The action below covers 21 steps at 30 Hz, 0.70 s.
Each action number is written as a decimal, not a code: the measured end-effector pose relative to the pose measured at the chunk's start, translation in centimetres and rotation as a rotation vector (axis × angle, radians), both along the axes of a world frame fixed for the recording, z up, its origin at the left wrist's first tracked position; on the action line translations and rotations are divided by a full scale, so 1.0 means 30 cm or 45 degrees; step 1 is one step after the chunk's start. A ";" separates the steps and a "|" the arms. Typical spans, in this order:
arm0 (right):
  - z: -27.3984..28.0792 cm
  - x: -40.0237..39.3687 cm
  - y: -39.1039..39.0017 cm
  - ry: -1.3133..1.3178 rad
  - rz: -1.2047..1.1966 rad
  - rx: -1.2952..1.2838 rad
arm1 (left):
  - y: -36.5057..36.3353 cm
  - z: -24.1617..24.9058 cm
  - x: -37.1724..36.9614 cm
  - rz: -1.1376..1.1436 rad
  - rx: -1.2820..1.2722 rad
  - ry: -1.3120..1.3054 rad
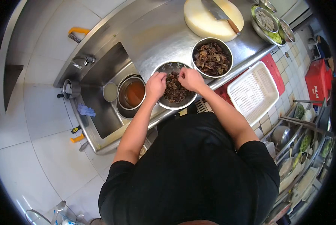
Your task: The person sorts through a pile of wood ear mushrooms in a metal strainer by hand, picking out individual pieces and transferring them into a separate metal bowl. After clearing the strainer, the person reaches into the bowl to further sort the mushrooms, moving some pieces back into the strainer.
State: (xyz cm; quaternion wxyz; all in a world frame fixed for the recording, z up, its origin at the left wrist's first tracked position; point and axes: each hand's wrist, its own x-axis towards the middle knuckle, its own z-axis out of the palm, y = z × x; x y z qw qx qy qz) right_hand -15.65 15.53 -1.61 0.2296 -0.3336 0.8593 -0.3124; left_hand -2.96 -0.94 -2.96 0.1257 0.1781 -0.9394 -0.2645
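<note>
A perforated metal colander (190, 100) stands at the counter's front edge, partly filled with dark brown, wrinkled pieces (175, 92) that look like soaked fungus. Over its left side is my left hand (156, 84), fingers closed in a pinch; whatever they hold is too small to make out. My right hand (190, 79) is over the right side of the colander, its fingers also pinched at the dark pieces, with their tips partly hidden. Close by on the right, a round metal bowl (194, 56) is full of larger brown pieces (212, 59).
A cleaver (217, 12) lies on a round cutting board (194, 22). Left is a sink (104, 108) with a pot of orange-brown liquid (134, 93). A white basket (253, 93) stands below the counter's right edge, near a red box (315, 80) and shelves. Stacked bowls (266, 20) stand top right.
</note>
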 end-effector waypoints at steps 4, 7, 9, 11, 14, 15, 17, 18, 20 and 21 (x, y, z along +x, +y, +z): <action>-0.021 0.008 0.035 0.127 0.354 0.405 | 0.012 -0.059 -0.105 -0.069 -0.144 -0.308; -0.036 0.025 0.037 0.247 0.323 0.396 | 0.021 -0.099 -0.145 -0.093 -0.139 -0.550; -0.013 0.026 0.040 0.251 0.277 0.415 | 0.010 -0.099 -0.150 -0.148 -0.088 -0.547; -0.012 0.038 0.049 0.218 0.249 0.405 | 0.002 -0.094 -0.136 -0.186 -0.053 -0.522; 0.003 0.018 0.061 0.160 0.191 0.287 | -0.014 -0.077 -0.123 -0.136 0.042 -0.356; 0.026 0.018 0.071 0.144 0.147 0.209 | -0.014 -0.064 -0.109 -0.069 0.123 -0.264; 0.032 0.014 0.070 0.041 0.055 0.012 | 0.002 -0.013 -0.073 -0.021 0.217 -0.024; 0.018 0.013 0.065 -0.047 0.009 -0.104 | 0.014 0.019 -0.058 -0.024 0.247 0.034; 0.019 0.013 0.055 -0.473 -0.107 -0.280 | 0.042 0.070 -0.032 -0.025 0.313 0.153; 0.044 0.012 0.042 -0.811 -0.176 -0.338 | 0.055 0.090 -0.023 -0.055 0.296 0.213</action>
